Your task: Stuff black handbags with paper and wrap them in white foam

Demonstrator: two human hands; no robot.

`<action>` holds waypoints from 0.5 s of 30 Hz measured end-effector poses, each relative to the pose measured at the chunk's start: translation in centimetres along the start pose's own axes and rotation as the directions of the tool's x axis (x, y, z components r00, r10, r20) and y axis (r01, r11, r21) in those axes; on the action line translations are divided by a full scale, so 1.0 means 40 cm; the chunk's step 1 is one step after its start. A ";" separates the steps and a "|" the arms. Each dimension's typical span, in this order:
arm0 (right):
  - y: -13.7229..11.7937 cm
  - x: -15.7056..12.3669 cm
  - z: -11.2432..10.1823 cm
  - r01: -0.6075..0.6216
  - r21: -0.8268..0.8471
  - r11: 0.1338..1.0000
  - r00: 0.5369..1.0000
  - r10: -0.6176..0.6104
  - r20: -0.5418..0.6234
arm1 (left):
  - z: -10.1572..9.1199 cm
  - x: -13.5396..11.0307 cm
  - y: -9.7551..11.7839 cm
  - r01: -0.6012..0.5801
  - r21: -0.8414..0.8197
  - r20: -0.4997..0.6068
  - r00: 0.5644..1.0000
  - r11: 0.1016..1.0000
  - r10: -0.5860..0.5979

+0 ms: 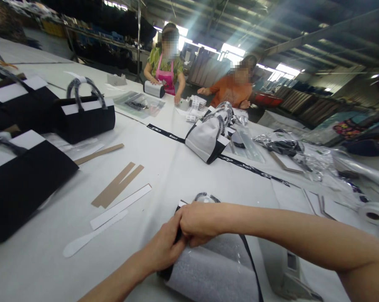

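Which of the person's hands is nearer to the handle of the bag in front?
Right. The right hand is just below the handle in the picture; the left hand is lower and farther left, at the end of the bag.

Pretty crowded white table (164, 176), tbh

Around eleven o'clock there's a co-worker in a yellow-green patterned top (154, 58) and a bright pink apron (166, 80); between one and two, a co-worker in an orange top (232, 92). Three o'clock's a messy heap of crinkly clear plastic wrapping (315, 159), and just past it, a fat white roll (373, 206). Past nine: a boxy black handbag with looped handles (85, 121).
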State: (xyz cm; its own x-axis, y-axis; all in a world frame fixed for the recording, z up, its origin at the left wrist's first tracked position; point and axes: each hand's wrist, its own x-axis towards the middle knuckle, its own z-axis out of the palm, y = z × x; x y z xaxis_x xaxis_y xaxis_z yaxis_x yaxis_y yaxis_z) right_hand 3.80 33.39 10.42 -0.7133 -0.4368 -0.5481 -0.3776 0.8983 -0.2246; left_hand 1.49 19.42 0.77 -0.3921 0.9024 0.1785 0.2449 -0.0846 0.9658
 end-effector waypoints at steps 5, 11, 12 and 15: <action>0.000 0.007 -0.019 0.050 -0.198 0.979 0.992 -0.027 0.120 | 0.003 -0.014 -0.001 0.097 -0.053 0.007 0.995 0.994 -0.097; 0.015 0.010 -0.034 0.115 -0.157 0.981 0.979 -0.085 0.184 | 0.025 -0.042 0.023 0.187 0.036 -0.040 0.982 0.982 -0.185; 0.022 0.008 -0.032 0.119 -0.136 0.984 0.978 -0.093 0.185 | 0.030 -0.045 0.022 0.197 0.051 -0.046 0.980 0.979 -0.194; 0.047 0.000 -0.023 0.137 -0.027 0.990 0.978 -0.131 0.159 | 0.040 -0.047 0.019 0.220 0.073 -0.033 0.975 0.973 -0.218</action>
State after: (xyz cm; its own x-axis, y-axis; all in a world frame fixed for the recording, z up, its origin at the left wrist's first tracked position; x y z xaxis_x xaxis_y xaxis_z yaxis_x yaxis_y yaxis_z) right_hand 2.53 35.04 10.74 -0.5543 -0.5380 -0.6351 -0.4879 0.8282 -0.2758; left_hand 3.84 18.35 0.86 -0.4655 0.8845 -0.0306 0.2163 0.1473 0.9652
